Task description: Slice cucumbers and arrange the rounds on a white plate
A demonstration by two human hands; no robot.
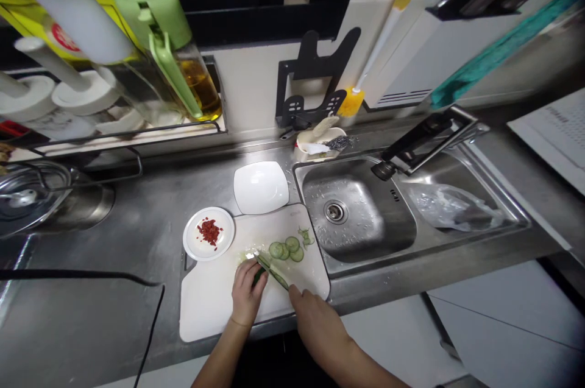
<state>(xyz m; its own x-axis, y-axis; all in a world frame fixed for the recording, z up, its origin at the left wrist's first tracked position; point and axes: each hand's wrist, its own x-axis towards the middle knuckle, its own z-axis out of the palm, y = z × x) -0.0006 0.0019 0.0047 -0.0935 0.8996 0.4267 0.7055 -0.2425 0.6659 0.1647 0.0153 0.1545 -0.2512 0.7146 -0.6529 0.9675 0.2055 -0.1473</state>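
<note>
My left hand [247, 290] is closed around a piece of cucumber [258, 275] on the white cutting board [210, 299]. In my right hand [315, 318] is the handle of a knife [277, 278], its blade against the cucumber's right side. Several cucumber slices [287, 249] overlap on the board just beyond the blade, with thin green trimmings [306, 236] near the board's right edge. A white plate [189, 239] with small red pieces [210, 232] rests at the board's upper left corner. Behind the board stands a bare white square dish [261, 187].
To the right is a steel sink [365, 236] with a faucet [411, 144] over it and a plastic bag [452, 208] in its side basin. A pot [86, 199] and a black cable [91, 275] lie left. An oil bottle [196, 80] stands on the rack.
</note>
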